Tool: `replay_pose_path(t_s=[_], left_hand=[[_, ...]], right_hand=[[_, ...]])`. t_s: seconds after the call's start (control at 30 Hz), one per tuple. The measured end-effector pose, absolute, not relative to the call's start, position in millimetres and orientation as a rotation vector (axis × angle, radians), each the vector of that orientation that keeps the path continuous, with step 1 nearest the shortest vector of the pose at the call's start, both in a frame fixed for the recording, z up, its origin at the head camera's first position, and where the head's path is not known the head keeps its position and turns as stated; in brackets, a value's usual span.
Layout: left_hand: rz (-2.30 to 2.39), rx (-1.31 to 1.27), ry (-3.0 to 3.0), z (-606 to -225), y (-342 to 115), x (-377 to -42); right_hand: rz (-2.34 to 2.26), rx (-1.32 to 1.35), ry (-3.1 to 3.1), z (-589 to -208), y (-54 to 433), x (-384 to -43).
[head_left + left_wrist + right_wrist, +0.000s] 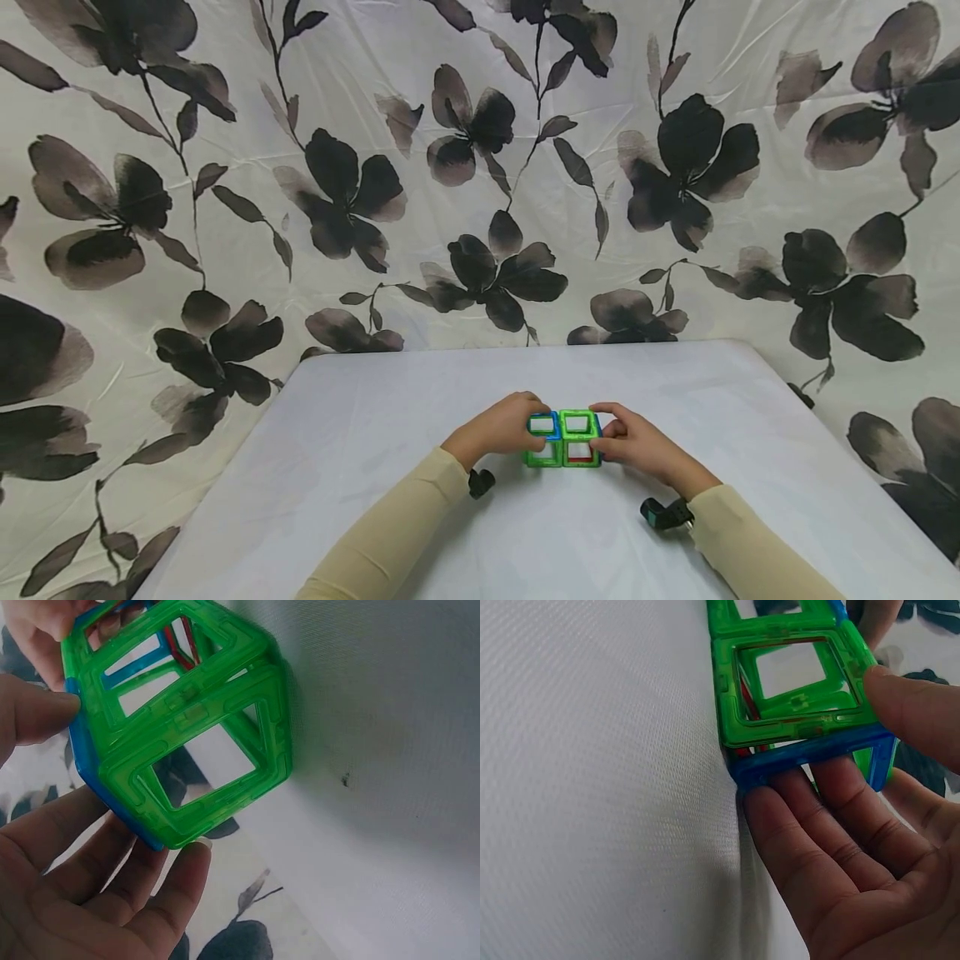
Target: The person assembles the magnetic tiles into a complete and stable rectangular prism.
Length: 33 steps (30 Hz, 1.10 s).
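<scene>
Two cubes of translucent magnetic tiles stand side by side and touching. My left hand (501,427) grips the left cube (531,458), thumb near its blue edge and fingers along its outer side. In the left wrist view this cube (274,724) shows a green front frame. My right hand (637,446) holds the right cube (577,438), thumb on its green frame and fingertips against the blue tile at its side. In the right wrist view the right cube (731,682) shows red edging inside. The far faces are mostly hidden.
A white-covered table (360,433) lies under the cubes. Behind it hangs a floral cloth (420,225). Dark wrist-worn devices sit at the left wrist (481,483) and right wrist (666,513).
</scene>
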<state>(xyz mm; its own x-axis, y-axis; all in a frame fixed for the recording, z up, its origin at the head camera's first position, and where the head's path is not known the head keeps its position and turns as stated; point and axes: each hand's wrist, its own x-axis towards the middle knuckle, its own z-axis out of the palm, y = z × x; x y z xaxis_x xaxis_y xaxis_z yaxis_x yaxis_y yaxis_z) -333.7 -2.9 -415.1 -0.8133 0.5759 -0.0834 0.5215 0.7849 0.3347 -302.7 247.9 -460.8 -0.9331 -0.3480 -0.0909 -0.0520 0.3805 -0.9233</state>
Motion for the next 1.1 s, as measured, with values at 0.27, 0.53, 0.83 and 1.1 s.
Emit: replay_pose_path(t_s=[0.27, 0.53, 0.83, 1.1], left_hand=[[0.458, 0.907, 2.788, -415.8, -4.4, -333.7], [0.486, 0.896, 2.784, -420.8, -5.5, -336.0], [0.489, 0.884, 2.786, -421.2, -6.0, -334.9], [0.487, 0.881, 2.786, -419.7, -6.3, -333.5]], right_hand=[[-1.574, -0.347, 2.369, -460.9, 248.3, -303.6], [-1.571, -0.357, 2.366, -461.3, 248.6, -303.5], [-1.569, -0.358, 2.372, -461.4, 248.5, -303.1], [-1.572, -0.335, 2.381, -463.1, 247.9, -303.8]])
